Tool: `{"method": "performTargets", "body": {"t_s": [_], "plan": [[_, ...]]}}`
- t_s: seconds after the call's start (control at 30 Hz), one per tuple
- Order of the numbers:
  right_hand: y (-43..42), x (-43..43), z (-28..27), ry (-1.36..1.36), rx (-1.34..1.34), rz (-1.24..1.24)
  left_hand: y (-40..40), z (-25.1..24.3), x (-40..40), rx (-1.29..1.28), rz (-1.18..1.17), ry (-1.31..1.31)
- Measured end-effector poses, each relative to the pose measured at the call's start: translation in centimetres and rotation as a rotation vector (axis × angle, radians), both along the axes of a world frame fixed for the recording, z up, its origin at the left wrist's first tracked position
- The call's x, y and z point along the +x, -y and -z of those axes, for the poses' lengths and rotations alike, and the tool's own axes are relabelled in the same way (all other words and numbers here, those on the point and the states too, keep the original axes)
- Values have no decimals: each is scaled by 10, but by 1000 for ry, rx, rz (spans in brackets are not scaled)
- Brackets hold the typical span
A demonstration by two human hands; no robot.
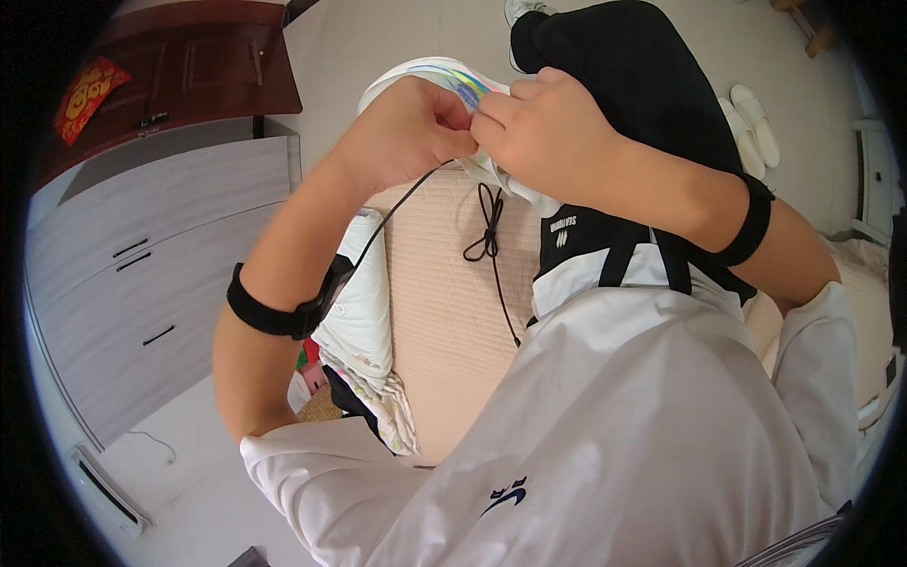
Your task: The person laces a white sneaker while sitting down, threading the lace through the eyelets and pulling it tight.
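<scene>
A white cloth item with a multicoloured print [460, 79] is held up at the top centre, over the edge of the bed. My left hand [414, 127] pinches it from the left, thumb and fingers bent together. From the other side my right hand [531, 127] grips it with curled fingers, touching or nearly touching my left hand. The fingertips and the held edge are mostly hidden. Part of the cloth hangs below my right hand. A black cable [386, 220] runs from the band on my left forearm up towards my hands.
Below my hands, a looped black cable [490, 237] lies on the quilted bed cover [446, 283]. Left of it are a folded light-coloured quilt [368, 305] and a grey drawer cabinet [170, 283]. White slippers [755, 124] are on the floor at upper right.
</scene>
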State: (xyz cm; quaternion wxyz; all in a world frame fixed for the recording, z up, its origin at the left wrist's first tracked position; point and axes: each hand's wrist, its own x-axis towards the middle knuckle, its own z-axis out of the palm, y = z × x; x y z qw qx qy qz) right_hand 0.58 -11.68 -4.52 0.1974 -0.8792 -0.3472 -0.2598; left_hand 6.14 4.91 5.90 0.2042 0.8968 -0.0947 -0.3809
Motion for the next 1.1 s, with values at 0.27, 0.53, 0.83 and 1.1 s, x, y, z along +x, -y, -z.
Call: {"method": "performTargets", "body": {"t_s": [0.27,0.53,0.83,1.1], "plan": [[9,4,-13,-313,260,23,2,-3,-19,-110,778,843],[15,3,-25,-474,477,14,-11,-6,-26,-94,1331,1272],[23,-5,-37,-372,584,34,-7,-17,-29,-61,1174,1628],[33,-4,-53,21,508,26,-1,-16,-47,-485,402,1212]]}}
